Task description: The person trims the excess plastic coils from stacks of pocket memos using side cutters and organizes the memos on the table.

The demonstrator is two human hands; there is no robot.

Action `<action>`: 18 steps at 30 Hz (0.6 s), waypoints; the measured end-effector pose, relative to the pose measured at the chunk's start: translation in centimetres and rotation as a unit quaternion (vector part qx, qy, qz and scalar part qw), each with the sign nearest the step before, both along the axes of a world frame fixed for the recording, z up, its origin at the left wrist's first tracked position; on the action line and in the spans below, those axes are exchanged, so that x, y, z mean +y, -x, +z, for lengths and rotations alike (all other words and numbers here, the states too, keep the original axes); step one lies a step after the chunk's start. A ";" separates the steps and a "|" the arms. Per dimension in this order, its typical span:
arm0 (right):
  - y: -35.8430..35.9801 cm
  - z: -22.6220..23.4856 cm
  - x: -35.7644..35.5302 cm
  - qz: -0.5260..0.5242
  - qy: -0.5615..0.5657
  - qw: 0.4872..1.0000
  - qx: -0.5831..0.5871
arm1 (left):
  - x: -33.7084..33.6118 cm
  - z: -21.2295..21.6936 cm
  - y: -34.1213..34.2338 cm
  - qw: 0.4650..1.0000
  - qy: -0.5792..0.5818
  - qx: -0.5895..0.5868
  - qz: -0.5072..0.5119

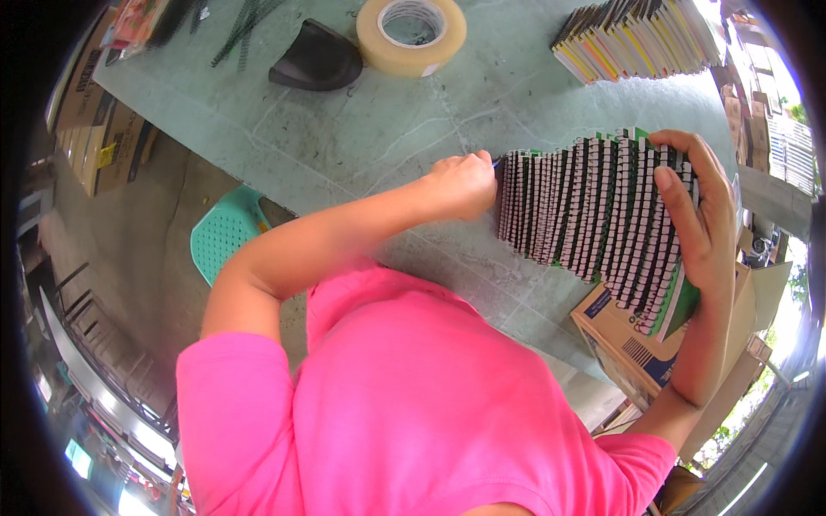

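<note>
A pale green table (361,129) with a marbled surface fills the upper middle of the view, its near edge running diagonally from upper left to lower right. On it, in front of the person in a pink shirt (413,413), stands a long row of spiral-bound notebooks (594,215), packed upright side by side with their black wire bindings facing the camera and green covers showing at the top and lower right end. The row slants from the middle of the table toward its right edge.

At the table's right edge, below the row, sits an open cardboard box (628,344) with blue print. A second stack of notebooks (637,34) with yellow and white edges lies at the far right corner, well apart from the row. A teal plastic stool (225,232) stands on the floor just beside the table's near edge, and flat cardboard cartons (99,129) lean at the left.

The right hand (697,215) lies spread and flat against the right end of the row, fingers reaching over the bindings, pressing rather than gripping. The left hand (460,182) is curled into a loose fist against the left end of the row, touching the first binding; whether it holds anything small cannot be told.

Farther up the table rests a roll of tan packing tape (413,34), and just beside it a dark curved plastic piece (318,58)
</note>
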State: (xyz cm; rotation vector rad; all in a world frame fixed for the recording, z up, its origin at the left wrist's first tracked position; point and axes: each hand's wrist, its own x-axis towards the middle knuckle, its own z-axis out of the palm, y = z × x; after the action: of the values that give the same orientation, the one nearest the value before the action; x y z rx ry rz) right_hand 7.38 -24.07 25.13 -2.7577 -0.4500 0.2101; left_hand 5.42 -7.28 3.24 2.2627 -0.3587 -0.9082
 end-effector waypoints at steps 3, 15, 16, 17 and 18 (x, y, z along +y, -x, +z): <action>-0.2 0.0 0.2 0.008 0.002 1.000 0.007 | -0.2 0.2 0.1 0.997 -0.009 -0.033 -0.064; 0.1 -0.1 0.1 -0.025 -0.021 0.999 0.031 | 1.6 -2.0 -1.6 0.885 0.199 0.406 0.109; 0.0 -0.1 0.1 -0.020 -0.019 0.999 0.027 | 1.6 -1.9 -1.5 0.889 0.201 0.399 0.104; 0.0 -0.1 0.1 -0.015 -0.017 0.999 0.023 | 1.6 -2.0 -1.5 0.886 0.200 0.405 0.108; 0.0 -0.1 0.1 -0.010 -0.015 1.000 0.019 | 1.5 -2.3 -1.5 0.883 0.199 0.411 0.111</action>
State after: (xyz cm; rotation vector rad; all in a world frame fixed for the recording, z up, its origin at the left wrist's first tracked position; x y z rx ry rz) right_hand 7.41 -23.95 25.04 -2.7230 -0.4125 0.2497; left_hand 6.90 -5.79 0.97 1.3449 0.1007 -1.4106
